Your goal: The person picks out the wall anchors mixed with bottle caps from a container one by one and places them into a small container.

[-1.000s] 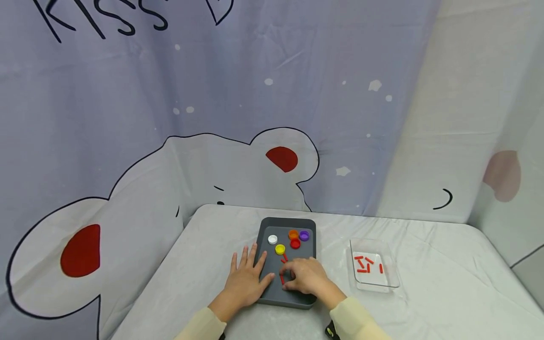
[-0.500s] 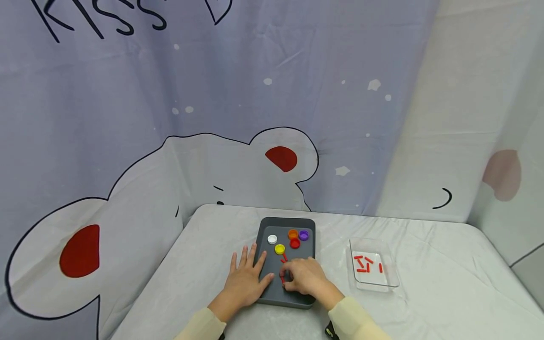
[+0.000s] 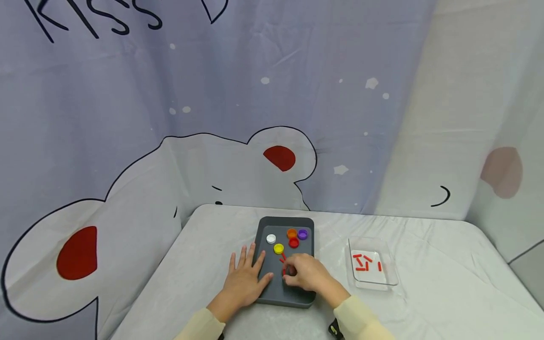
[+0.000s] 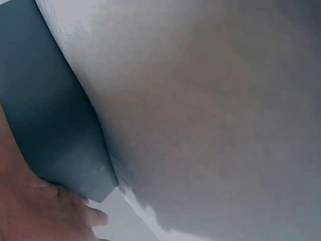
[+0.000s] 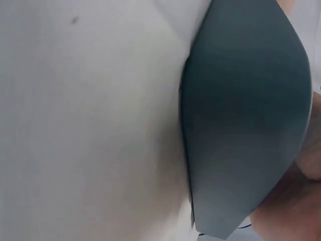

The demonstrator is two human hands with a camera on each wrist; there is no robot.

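Head view shows the right hand [image 3: 308, 272] over the grey tray [image 3: 293, 295], thumb and forefinger close together, pinching a red stick [image 3: 284, 272] near six o'clock from the yellow cap [image 3: 278, 249]; the left hand [image 3: 241, 282] lies with fingers spread at the tray's eight o'clock edge, gripping nothing; two loose sticks [image 3: 284, 256] sit just off the cap toward five o'clock; the white cap [image 3: 271, 239] sits toward eleven o'clock; judging by this, the laying-out is only partly done, with six unused sticks [image 3: 368, 259] in the clear box [image 3: 375, 276] at three o'clock.
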